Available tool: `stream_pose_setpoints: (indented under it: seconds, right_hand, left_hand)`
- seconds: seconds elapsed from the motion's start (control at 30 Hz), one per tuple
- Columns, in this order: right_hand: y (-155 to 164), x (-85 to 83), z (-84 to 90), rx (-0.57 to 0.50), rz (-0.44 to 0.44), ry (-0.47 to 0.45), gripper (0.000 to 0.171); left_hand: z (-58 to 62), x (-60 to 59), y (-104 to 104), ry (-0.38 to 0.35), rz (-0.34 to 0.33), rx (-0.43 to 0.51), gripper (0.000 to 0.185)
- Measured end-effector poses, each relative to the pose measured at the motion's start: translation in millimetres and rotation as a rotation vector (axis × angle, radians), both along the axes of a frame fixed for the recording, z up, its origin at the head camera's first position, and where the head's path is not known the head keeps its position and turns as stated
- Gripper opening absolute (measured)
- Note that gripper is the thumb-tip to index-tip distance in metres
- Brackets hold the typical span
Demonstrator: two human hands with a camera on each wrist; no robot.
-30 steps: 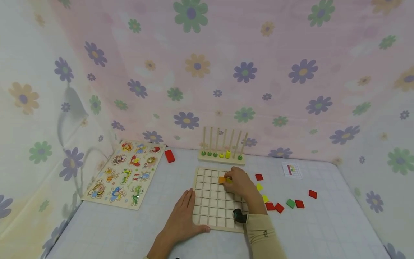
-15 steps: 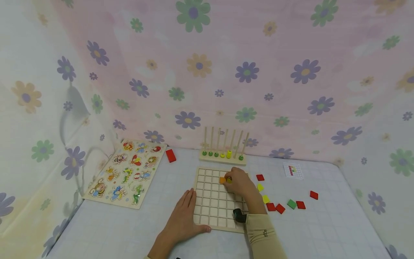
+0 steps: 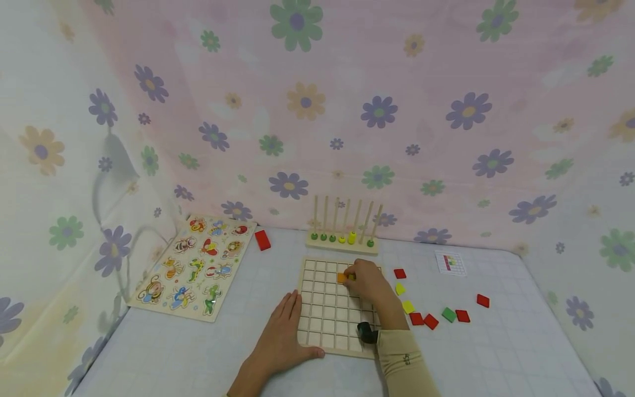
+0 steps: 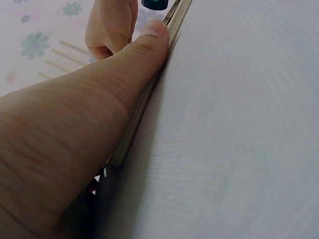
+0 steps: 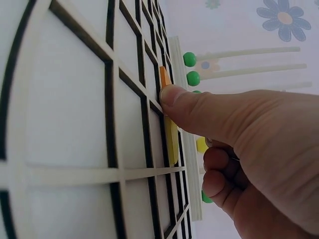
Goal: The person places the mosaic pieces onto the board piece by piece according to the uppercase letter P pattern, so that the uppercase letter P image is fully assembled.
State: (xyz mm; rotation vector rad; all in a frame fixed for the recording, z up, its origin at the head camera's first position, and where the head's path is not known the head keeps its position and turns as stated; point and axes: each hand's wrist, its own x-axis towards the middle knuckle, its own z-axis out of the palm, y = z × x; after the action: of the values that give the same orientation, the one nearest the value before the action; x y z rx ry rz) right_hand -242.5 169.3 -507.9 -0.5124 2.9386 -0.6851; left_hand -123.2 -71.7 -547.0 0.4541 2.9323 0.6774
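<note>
Head view: the left hand (image 3: pixel 279 342) is lying flat, fingers straight, on the lower left edge of the grid board (image 3: pixel 322 314) at frame centre; the right hand (image 3: pixel 369 284) is pressing an orange tile (image 3: pixel 341 277) into an upper cell. Left wrist view: the thumb (image 4: pixel 149 42) is resting against the board's edge. Right wrist view: the thumb (image 5: pixel 184 102) is touching the orange tile, with a yellow tile (image 5: pixel 172 142) just below it.

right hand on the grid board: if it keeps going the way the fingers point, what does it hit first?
Probably the orange tile: the right hand points left across the grid board, fingertips already at it. Depth unclear.
</note>
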Motion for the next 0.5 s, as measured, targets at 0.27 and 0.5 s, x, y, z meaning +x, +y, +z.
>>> stream_pose_setpoints:
  seconds: [0.27,0.5]
  right_hand:
    - [-0.8,1.4,2.3,-0.003,-0.019,-0.006,0.009]
    - [-0.1,0.7,0.2,-0.013,-0.013,-0.021,0.013]
  left_hand:
    - [0.3,-0.4,0.0,0.000,-0.001,-0.005,0.137]
    - [1.1,-0.5,-0.5,-0.007,-0.002,-0.006,0.137]
